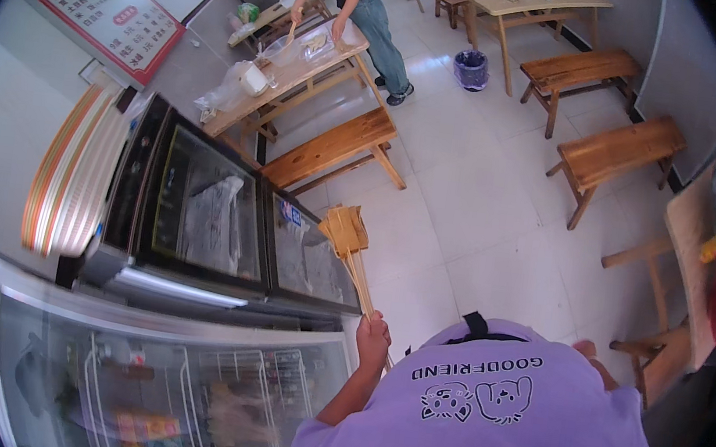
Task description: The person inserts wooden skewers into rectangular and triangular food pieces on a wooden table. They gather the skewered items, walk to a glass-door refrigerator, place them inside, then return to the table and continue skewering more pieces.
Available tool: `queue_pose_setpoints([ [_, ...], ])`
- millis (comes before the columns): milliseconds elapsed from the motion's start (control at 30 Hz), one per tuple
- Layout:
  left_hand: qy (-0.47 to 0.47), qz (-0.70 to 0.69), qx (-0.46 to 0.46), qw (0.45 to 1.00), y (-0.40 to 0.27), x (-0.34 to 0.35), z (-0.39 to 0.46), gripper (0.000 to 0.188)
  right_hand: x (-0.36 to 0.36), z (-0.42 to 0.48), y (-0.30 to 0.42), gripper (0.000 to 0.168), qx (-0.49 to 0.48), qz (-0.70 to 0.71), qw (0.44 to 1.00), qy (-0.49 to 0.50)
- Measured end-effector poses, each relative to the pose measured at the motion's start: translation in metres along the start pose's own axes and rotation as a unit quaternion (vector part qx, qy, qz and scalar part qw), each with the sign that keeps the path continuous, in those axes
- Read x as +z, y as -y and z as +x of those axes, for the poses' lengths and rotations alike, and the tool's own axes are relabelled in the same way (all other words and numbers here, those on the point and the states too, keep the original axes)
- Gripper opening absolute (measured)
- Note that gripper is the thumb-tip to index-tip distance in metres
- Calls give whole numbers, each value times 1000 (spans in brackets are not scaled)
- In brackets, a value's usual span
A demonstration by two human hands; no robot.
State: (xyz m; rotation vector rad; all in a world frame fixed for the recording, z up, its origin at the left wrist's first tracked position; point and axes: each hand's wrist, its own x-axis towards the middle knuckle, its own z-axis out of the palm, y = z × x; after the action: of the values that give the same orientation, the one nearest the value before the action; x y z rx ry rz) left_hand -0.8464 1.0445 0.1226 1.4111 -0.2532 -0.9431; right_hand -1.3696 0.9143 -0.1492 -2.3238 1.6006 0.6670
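Note:
My left hand [373, 339] is shut around a bunch of thin wooden skewers [359, 283]. They slant up and away from me, with flat tan-brown pieces of food [346, 230], possibly tofu sheets, at their far ends. The food is beside the front of a black glass-door display fridge [214, 207], and I cannot tell if it touches the glass. Past the right side of my purple shirt [506, 432] only a bit of my right hand [585, 349] shows; its fingers and whatever they may hold are hidden.
A glass-fronted cooler [155, 372] with wire racks stands close at left. Ahead are a wooden bench [334, 144] and a table [311, 79] where another person [356, 8] works over a bowl. Benches [618, 147], a bin [470, 71] and a table edge [690, 215] flank the tiled floor at right.

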Motion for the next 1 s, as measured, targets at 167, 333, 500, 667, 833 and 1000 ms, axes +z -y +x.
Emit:
queue_pose_setpoints([
  [167, 8, 4, -12, 1000, -40, 58, 145, 14, -2, 58, -11, 15, 98, 121, 978, 138],
  [333, -55, 30, 7, 998, -67, 120, 261, 15, -67, 219, -18, 16, 70, 142, 975, 154],
  [500, -113, -16, -26, 993, -127, 167, 355, 15, -228, 465, -9, 17, -14, 93, 993, 70],
  [667, -158, -14, 5, 987, -165, 199, 478, 15, -420, 681, 46, 8, -46, 320, 939, -114],
  [833, -183, -76, 35, 980, -211, 211, 636, 15, -566, 747, 150, 8, -83, 488, 862, -109],
  [1000, -161, -74, 30, 984, -271, 232, 800, 14, -461, 817, 72, 17, -163, 5, 986, 44],
])
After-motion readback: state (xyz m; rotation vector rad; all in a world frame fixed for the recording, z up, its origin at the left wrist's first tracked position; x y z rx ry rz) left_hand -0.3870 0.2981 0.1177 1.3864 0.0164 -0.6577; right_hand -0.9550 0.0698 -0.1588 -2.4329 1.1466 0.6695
